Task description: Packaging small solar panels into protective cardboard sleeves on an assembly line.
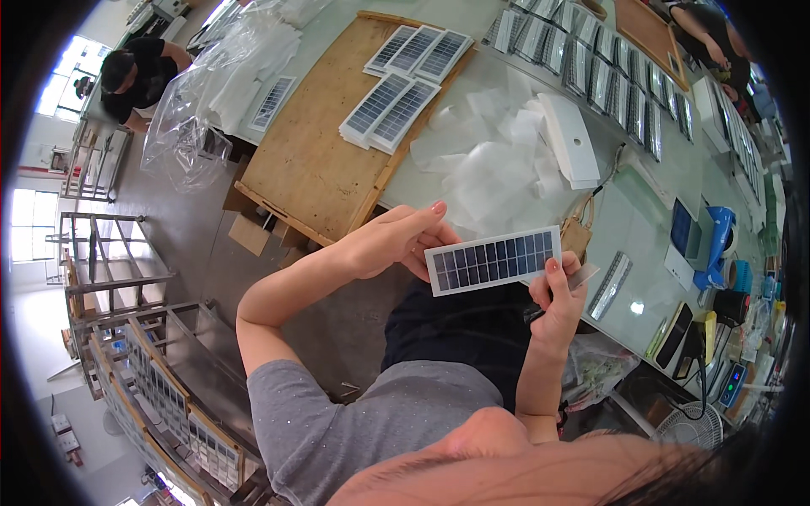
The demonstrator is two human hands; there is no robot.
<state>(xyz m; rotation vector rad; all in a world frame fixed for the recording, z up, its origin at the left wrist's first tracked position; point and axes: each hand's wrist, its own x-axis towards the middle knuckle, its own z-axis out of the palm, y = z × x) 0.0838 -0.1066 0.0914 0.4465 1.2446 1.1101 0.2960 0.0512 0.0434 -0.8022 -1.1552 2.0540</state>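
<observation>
A small solar panel (494,261) with dark blue cells and a white border is held in front of my body, tilted slightly up at its right end. My right hand (557,304) grips that right end, thumb on the front face. A thin flat piece (584,277) sticks out between its fingers, and something black shows under the hand; I cannot make out either. At the panel's left end is my left hand (401,240), its thumb raised away from the panel. Its other fingers reach the panel's edge, partly hidden behind it.
Stacked solar panels (390,110) lie on a wooden board (312,126). Thin white sheets (489,160) and a white foam block (569,139) are on the glass-topped table. Rows of panels (582,59) stand beyond. A blue tape dispenser (717,244) is at right; metal racks (110,270) and a person (139,76) at left.
</observation>
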